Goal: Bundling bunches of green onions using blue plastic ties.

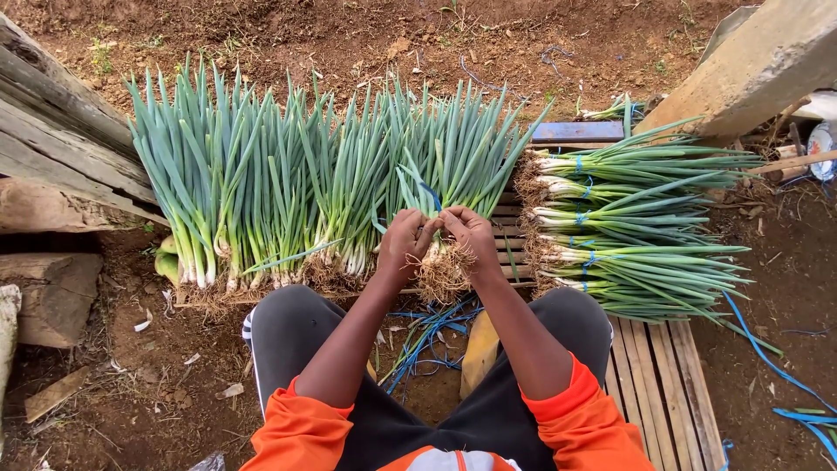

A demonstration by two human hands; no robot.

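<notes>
Green spring onions under bundling, seen from above.
We note our left hand [403, 242] and right hand [472, 237] both closed on a small bunch of white-rooted green onions [443, 262], a thin blue tie strip [430, 194] at its stalks; loose onions [261, 174] lie left, tied bundles [636, 227] right on a slatted wooden pallet [663, 375].

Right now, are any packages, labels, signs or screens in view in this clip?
None that I can make out. Only loose scallions, tied bunches stacked right on a slatted pallet, and blue string on the soil. A round object at far right is too cropped to tell.
</notes>
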